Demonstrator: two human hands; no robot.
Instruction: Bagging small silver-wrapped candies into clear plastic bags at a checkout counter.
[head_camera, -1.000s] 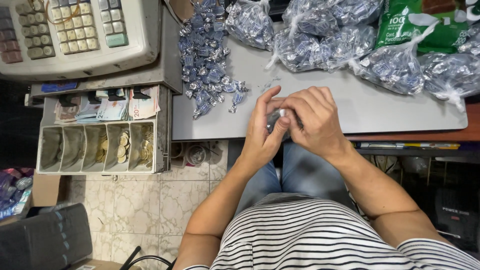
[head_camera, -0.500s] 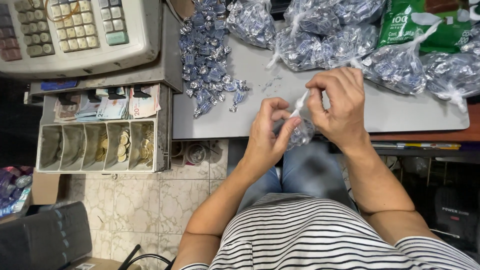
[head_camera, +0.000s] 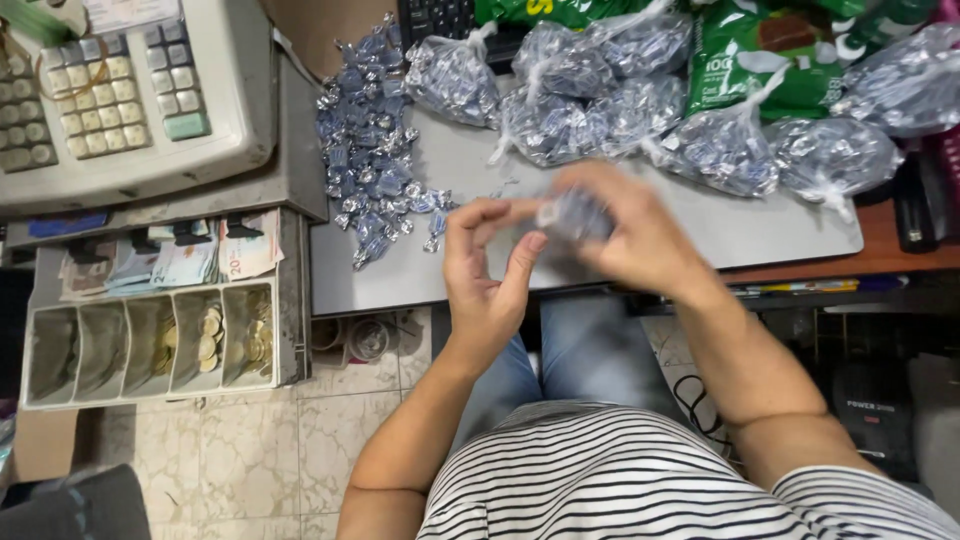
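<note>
My right hand (head_camera: 632, 232) is closed around a small clear bag of blue-wrapped candies (head_camera: 574, 213), held above the grey counter (head_camera: 760, 232); the hand and bag are blurred. My left hand (head_camera: 487, 268) is just left of it, fingers curled, thumb and fingertips pinching at the bag's neck. A loose heap of blue-wrapped candies (head_camera: 372, 150) lies on the counter to the left of my hands. Several tied bags of the same candies (head_camera: 560, 110) sit in a row along the far side.
A cash register (head_camera: 120, 100) stands at the left, its drawer (head_camera: 150, 320) open with banknotes and coins. Green snack bags (head_camera: 760, 50) lie behind the candy bags. A black stapler-like object (head_camera: 912, 205) sits at the right edge. Tiled floor lies below.
My hands have lifted the small bag up off the counter edge and shifted; the right hand now wraps the bag while the left works at its neck.
</note>
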